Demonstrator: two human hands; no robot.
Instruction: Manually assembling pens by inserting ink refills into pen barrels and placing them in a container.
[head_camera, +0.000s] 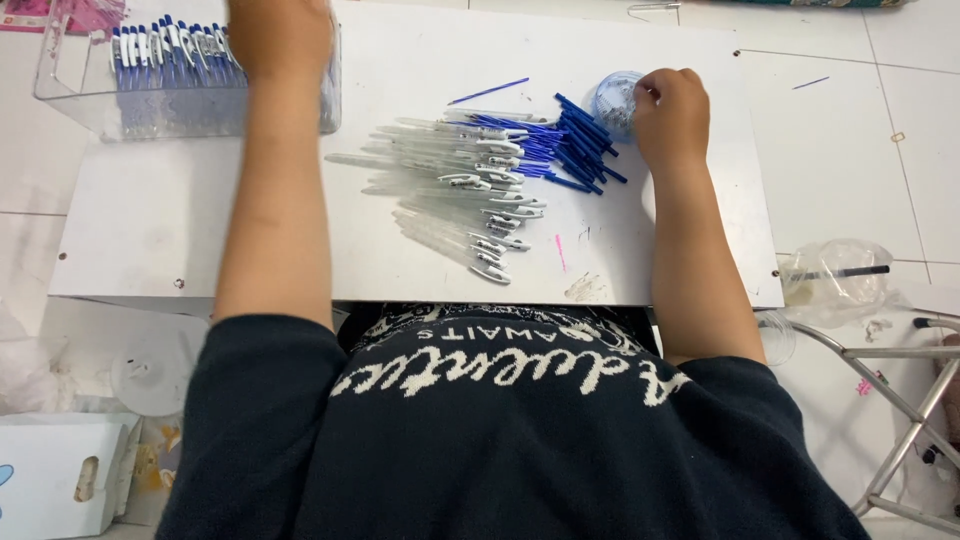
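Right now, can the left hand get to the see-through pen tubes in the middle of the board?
Probably yes. The left hand is at the clear box, and the pen tubes lie close by on the white board with nothing between.

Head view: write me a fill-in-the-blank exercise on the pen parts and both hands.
1. The right hand reaches into a small round ____ cup.
2. The left hand rests at a clear ____ holding assembled pens.
3. The loose refills beside the clear barrels are ____ in colour.

Missing words: clear; box; blue
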